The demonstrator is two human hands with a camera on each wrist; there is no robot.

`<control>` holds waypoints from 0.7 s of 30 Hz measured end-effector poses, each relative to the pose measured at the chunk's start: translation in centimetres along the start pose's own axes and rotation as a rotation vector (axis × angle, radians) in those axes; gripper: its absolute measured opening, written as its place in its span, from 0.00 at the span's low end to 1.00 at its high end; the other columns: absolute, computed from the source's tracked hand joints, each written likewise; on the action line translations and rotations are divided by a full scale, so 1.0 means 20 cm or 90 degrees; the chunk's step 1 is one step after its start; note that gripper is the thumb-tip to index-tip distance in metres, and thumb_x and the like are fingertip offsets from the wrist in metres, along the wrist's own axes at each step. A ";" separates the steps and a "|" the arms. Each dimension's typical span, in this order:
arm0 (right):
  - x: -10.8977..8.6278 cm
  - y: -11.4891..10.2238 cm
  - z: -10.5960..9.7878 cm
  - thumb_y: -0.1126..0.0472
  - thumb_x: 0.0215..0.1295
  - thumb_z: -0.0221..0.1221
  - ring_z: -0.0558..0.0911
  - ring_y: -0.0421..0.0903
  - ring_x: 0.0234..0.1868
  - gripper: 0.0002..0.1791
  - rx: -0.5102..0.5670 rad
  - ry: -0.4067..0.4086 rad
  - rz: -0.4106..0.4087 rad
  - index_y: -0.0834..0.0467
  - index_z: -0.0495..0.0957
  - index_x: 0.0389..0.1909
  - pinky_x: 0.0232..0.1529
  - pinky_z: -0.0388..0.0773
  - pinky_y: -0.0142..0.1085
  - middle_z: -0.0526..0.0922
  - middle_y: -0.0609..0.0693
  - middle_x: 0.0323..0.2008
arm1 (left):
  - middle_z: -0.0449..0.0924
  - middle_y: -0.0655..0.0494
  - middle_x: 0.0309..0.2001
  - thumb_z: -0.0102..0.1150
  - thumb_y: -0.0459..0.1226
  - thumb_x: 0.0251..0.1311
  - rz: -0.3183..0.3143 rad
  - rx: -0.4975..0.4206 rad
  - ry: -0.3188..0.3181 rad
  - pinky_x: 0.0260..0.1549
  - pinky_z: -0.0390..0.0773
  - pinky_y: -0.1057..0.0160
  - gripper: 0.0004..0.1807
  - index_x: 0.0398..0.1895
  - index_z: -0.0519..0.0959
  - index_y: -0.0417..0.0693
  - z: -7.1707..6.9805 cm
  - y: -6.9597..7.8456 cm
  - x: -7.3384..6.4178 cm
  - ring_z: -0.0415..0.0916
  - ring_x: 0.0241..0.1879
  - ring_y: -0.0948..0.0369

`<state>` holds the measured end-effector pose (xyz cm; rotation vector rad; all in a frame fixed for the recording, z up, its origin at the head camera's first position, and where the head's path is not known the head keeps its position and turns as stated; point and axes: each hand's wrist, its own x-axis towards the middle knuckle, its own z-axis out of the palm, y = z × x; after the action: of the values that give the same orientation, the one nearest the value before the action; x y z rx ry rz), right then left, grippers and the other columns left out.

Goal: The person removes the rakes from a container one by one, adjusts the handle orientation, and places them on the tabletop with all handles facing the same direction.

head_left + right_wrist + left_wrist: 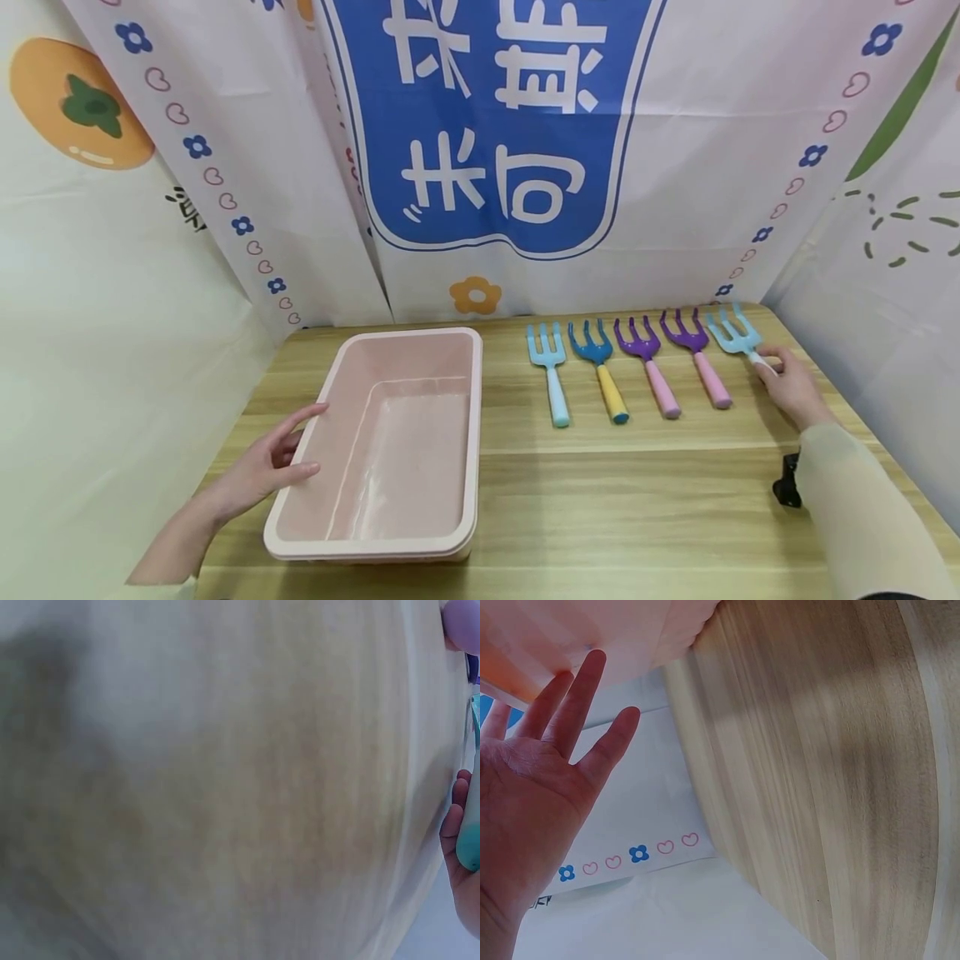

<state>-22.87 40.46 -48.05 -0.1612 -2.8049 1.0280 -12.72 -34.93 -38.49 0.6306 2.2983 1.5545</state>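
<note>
A deep pale pink plastic bin [420,450] stands on the left part of the table. My left hand [262,467] is at its left side, with the index fingertip and thumb at the rim. In the left wrist view the fingers [585,694] are spread and fairly straight against or near the bin's outer wall [622,637]. At the table's far right, my right hand [795,387] holds the handle of a light blue garden hand fork [738,337]. The right wrist view catches that handle's rounded teal end [469,844] beside the curled fingers [452,821].
Left of the held fork lie two purple forks with pink handles [660,387] [711,379], a blue fork with a yellow handle [611,392] and another light blue fork [555,392]. A small black object [787,482] is by the right sleeve. Printed curtains [675,208] enclose the wooden table [600,517].
</note>
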 end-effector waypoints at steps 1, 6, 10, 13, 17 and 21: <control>0.00 0.00 0.00 0.55 0.76 0.45 0.72 0.70 0.46 0.23 -0.003 -0.001 0.001 0.70 0.63 0.60 0.42 0.68 0.57 0.71 0.77 0.47 | 0.66 0.17 0.54 0.53 0.25 0.66 0.002 0.000 -0.001 0.34 0.83 0.51 0.39 0.76 0.48 0.45 0.00 0.00 0.00 0.80 0.43 0.55; 0.03 0.00 0.00 0.55 0.76 0.46 0.70 0.72 0.49 0.23 -0.018 -0.004 0.014 0.69 0.63 0.61 0.45 0.67 0.61 0.70 0.78 0.49 | 0.67 0.17 0.53 0.53 0.24 0.65 0.012 0.002 -0.004 0.34 0.83 0.52 0.39 0.76 0.48 0.43 0.00 0.00 0.00 0.80 0.43 0.56; 0.04 0.00 0.00 0.56 0.75 0.46 0.70 0.73 0.50 0.23 -0.029 0.002 0.023 0.69 0.63 0.60 0.47 0.66 0.62 0.70 0.78 0.50 | 0.67 0.17 0.52 0.53 0.24 0.65 0.017 -0.002 -0.006 0.34 0.83 0.51 0.39 0.75 0.48 0.43 0.00 -0.01 0.00 0.80 0.43 0.56; 0.04 -0.01 0.01 0.56 0.75 0.47 0.70 0.72 0.50 0.23 -0.033 0.010 0.027 0.70 0.64 0.59 0.47 0.66 0.62 0.71 0.77 0.50 | 0.67 0.17 0.52 0.53 0.24 0.65 0.016 -0.001 -0.004 0.34 0.83 0.51 0.39 0.75 0.48 0.42 0.00 -0.01 0.00 0.80 0.43 0.56; 0.05 -0.01 0.01 0.55 0.74 0.48 0.70 0.71 0.49 0.22 -0.040 0.015 0.029 0.69 0.66 0.58 0.46 0.67 0.61 0.72 0.76 0.49 | 0.67 0.17 0.53 0.53 0.24 0.65 0.012 -0.001 -0.002 0.34 0.83 0.51 0.39 0.75 0.48 0.40 0.00 0.00 0.00 0.80 0.43 0.56; 0.05 -0.01 0.03 0.54 0.74 0.47 0.72 0.70 0.48 0.22 -0.050 0.015 0.027 0.68 0.66 0.57 0.43 0.68 0.60 0.73 0.75 0.47 | 0.67 0.17 0.53 0.54 0.24 0.65 0.007 0.000 0.001 0.34 0.83 0.51 0.39 0.75 0.48 0.41 0.00 0.00 0.00 0.80 0.43 0.57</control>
<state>-23.96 40.16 -48.23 -0.2414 -2.8327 0.9190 -12.66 -34.97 -38.53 0.6446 2.2995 1.5605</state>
